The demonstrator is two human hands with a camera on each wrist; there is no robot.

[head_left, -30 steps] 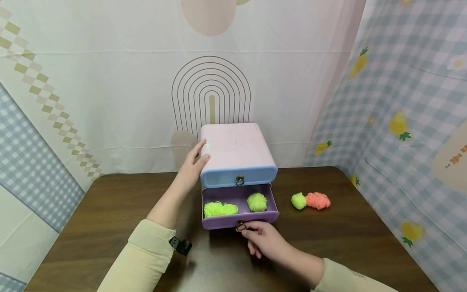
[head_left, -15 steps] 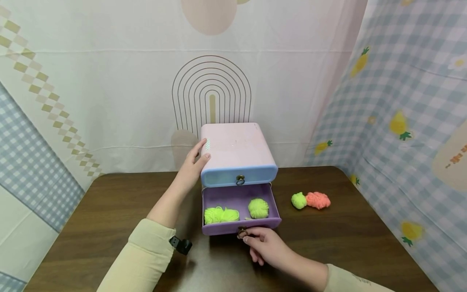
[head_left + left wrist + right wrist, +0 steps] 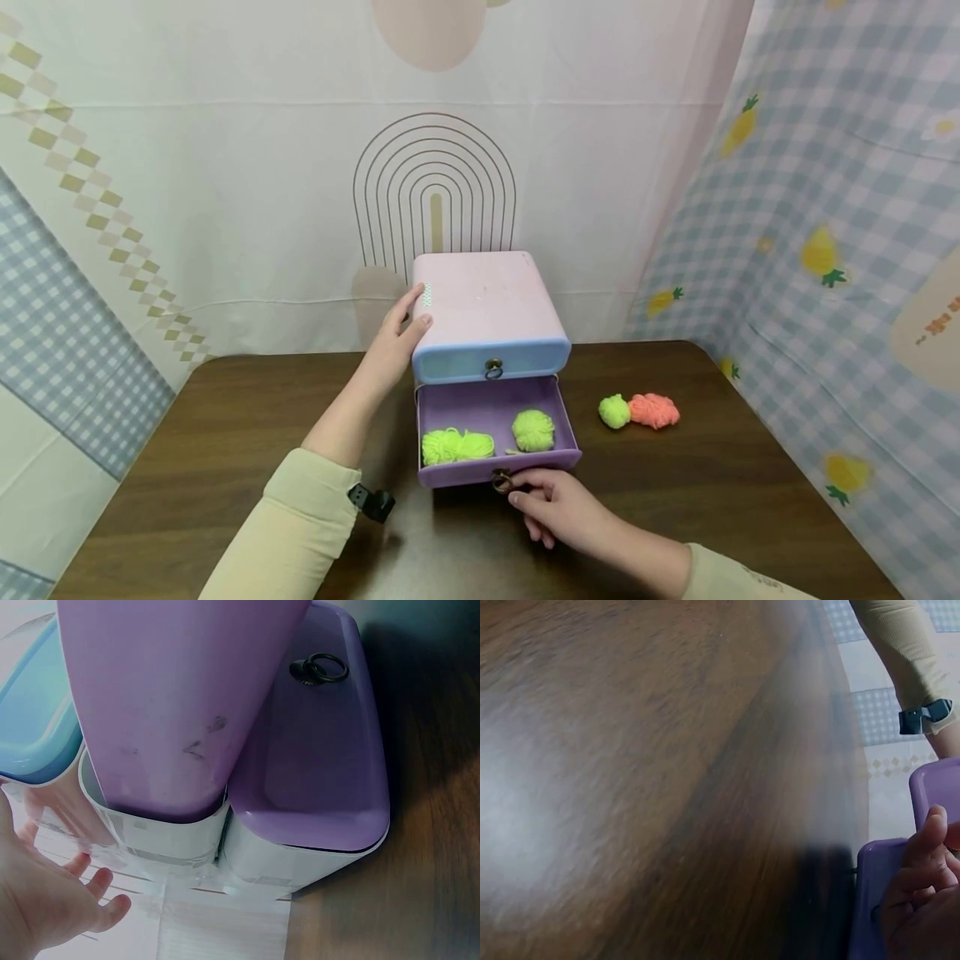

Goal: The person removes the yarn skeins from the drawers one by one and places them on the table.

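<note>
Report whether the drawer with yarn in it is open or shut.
Open. The purple drawer juts out beyond the blue drawer, showing two yarn bundles inside; the right hand pinches its ring.

Three-tier drawer cabinet (image 3: 483,296), pink-topped, upright on the desk (image 3: 225,467). Purple middle drawer (image 3: 465,474), below the closed blue drawer (image 3: 450,364): I see it pulled well out, dark metal ring pull (image 3: 500,475) on its front.

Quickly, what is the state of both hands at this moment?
Left hand: open, resting against the pink-topped drawer unit.
Right hand: closed, holding the ring pull of the open purple drawer.
</note>
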